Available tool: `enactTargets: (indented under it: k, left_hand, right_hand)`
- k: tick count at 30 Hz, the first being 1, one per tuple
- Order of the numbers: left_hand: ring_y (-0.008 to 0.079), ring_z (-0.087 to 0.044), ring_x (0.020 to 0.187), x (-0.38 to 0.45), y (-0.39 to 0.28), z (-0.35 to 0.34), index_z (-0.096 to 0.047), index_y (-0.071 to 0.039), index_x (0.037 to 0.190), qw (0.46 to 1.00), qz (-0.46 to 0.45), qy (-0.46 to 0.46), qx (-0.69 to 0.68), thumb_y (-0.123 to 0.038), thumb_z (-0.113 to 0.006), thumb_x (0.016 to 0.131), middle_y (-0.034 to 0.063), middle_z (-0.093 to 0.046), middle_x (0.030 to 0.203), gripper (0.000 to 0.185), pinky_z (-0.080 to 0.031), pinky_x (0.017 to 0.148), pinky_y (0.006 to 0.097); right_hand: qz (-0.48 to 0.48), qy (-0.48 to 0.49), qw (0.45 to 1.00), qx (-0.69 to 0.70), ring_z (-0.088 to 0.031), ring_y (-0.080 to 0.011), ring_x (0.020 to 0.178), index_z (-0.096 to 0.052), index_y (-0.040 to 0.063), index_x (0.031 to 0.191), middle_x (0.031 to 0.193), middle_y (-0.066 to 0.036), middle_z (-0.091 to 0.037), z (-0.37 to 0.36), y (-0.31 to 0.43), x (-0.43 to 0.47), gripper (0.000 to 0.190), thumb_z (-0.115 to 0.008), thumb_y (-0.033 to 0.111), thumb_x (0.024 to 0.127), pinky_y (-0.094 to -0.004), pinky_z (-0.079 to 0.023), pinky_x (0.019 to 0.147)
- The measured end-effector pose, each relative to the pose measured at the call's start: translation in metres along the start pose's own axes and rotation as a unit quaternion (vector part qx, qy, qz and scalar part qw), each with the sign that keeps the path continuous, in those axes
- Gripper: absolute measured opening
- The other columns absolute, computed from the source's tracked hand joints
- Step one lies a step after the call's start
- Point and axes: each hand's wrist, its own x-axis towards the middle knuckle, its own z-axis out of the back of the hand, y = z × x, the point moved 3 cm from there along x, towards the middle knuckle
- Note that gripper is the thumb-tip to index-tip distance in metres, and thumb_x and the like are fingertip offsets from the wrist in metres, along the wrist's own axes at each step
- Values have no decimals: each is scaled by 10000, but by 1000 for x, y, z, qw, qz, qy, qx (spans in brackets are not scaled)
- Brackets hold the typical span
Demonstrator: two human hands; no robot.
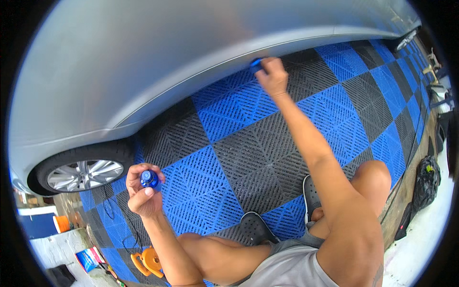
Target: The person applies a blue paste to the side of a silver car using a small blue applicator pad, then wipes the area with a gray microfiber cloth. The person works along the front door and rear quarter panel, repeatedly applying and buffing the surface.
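My left hand (145, 190) is wrapped around a small blue bottle (148, 178), its top facing up at me. Out ahead, my right hand (274, 77) grips a small dark blue object (256, 65), perhaps an applicator pad; motion blur hides its exact kind. That object is at the lower sill of a silver car (186, 50), and I cannot tell whether it touches the paint. The car's glossy side panels fill the top of the view.
Blue and black slatted floor tiles (269, 163) lie under me. An alloy wheel (85, 175) is at left. Near my left knee sits an orange power tool (148, 262) with a black cord. An orange container (61, 224) stands far left; a black plastic bag (426, 183) lies at right.
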Motion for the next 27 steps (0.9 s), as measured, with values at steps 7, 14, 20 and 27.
enactTargets:
  k: [7, 14, 20, 27]
  left_hand:
    - [284, -622, 782, 16, 21, -21, -594, 24, 1042, 999, 28, 19, -3, -91, -685, 563, 215, -636, 969, 501, -520, 696, 364]
    - [273, -621, 749, 38, 58, -43, -599, 21, 1012, 996, 83, -6, 7, -101, -668, 565, 207, -649, 944, 469, -512, 693, 365]
    - [268, -622, 725, 47, 73, -61, -604, 19, 991, 995, 96, 15, 25, -102, -666, 560, 205, -651, 930, 452, -513, 678, 364]
    - [271, -637, 738, 55, 86, -77, -604, 30, 999, 992, 115, 38, 22, -90, -670, 546, 206, -659, 932, 474, -528, 683, 355]
  right_hand:
    - [-315, -160, 933, 71, -569, -222, 575, -591, 28, 768, 655, -92, -595, 61, -75, 63, 193, -727, 137, 684, -359, -470, 568]
    - [-90, -15, 982, 163, -649, -256, 771, -653, 78, 887, 850, -74, -627, -32, 151, 24, 251, -729, 139, 656, -360, -553, 647]
    - [-45, -6, 991, 125, -654, -270, 749, -666, 104, 914, 910, -83, -649, 7, 56, 44, 270, -711, 218, 673, -363, -569, 654]
    - [-294, -157, 942, 21, -571, -133, 591, -694, 13, 891, 637, -57, -616, 116, -187, 90, 297, -755, 203, 671, -294, -486, 586]
